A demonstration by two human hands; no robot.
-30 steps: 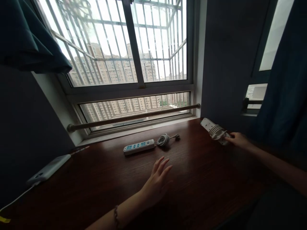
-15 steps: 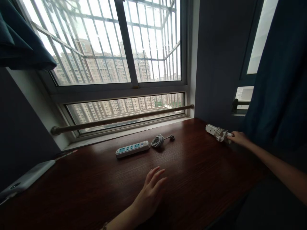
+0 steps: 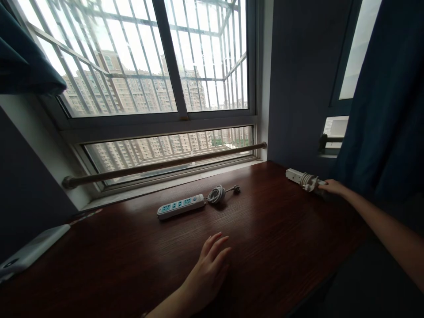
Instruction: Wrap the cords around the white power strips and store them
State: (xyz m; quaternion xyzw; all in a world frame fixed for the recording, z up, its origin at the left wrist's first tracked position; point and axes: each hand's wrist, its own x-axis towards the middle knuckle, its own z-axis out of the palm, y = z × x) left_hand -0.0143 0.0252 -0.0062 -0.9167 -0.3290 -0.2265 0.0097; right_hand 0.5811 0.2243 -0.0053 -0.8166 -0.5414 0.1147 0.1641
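At the table's right end, my right hand (image 3: 333, 187) is closed on the near end of a white power strip (image 3: 294, 176). That strip has its white cord (image 3: 308, 181) wound around its body. My left hand (image 3: 212, 263) lies over the middle of the table with its fingers apart, holding nothing. Beyond it, nearer the window, rests a second power strip (image 3: 181, 206), white with blue-green sockets. Its grey cable (image 3: 217, 194) is coiled beside its right end, and the dark plug (image 3: 236, 189) points right.
The dark red wooden table (image 3: 139, 247) runs up to the window sill. A metal rail (image 3: 165, 165) crosses low in front of the window. A pale, flat device (image 3: 36, 249) lies at the left edge. Blue curtain (image 3: 374, 132) hangs behind my right arm.
The view has shifted slightly. My right hand and the cord-wrapped strip sit a little further right in view. My left hand stays nearly still.
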